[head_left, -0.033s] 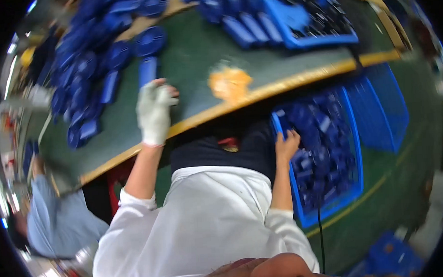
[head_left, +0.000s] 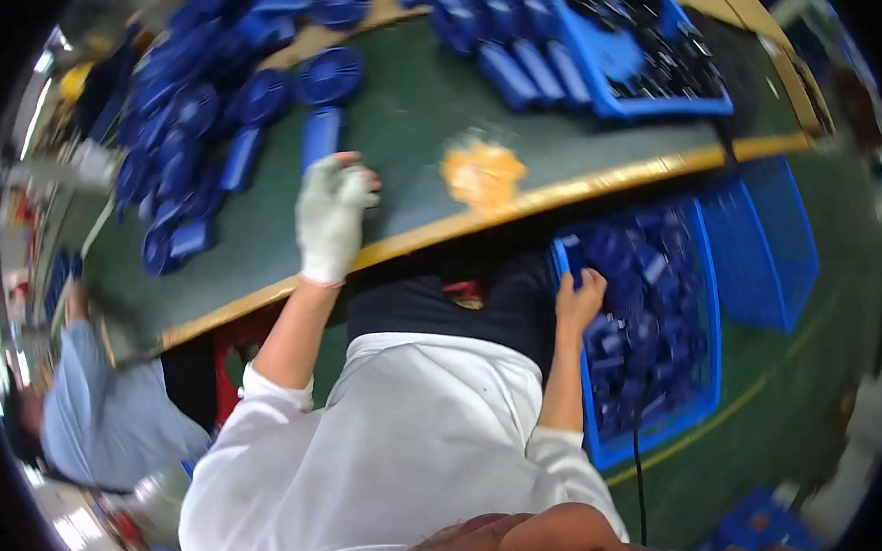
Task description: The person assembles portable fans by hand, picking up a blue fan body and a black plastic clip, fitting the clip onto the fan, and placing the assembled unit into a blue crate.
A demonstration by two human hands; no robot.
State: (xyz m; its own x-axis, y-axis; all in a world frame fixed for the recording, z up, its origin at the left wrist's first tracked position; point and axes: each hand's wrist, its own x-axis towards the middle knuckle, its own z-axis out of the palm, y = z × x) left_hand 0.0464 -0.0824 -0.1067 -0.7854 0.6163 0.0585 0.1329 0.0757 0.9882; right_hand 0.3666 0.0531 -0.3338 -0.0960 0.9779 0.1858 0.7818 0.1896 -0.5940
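Observation:
My left hand, in a white glove with bare fingertips, is at the table's front with its fingers curled. They meet the lower end of the handle of a blue fan-shaped piece, which has a round slotted head; the grip itself is partly hidden. My bare right hand is over the near left side of a blue crate filled with dark blue plastic parts. Its fingers are bent around the end of a dark blue part, whose shape is blurred.
Many similar blue pieces are heaped at the table's left. Several lie in a row beside a blue tray of black parts. An orange-yellow patch is near the table edge. Another blue crate stands right; a co-worker is left.
The whole view has shifted slightly, moving the table things to the right in the picture. My right hand is a little lower against the crate; my left hand keeps its place at the handle.

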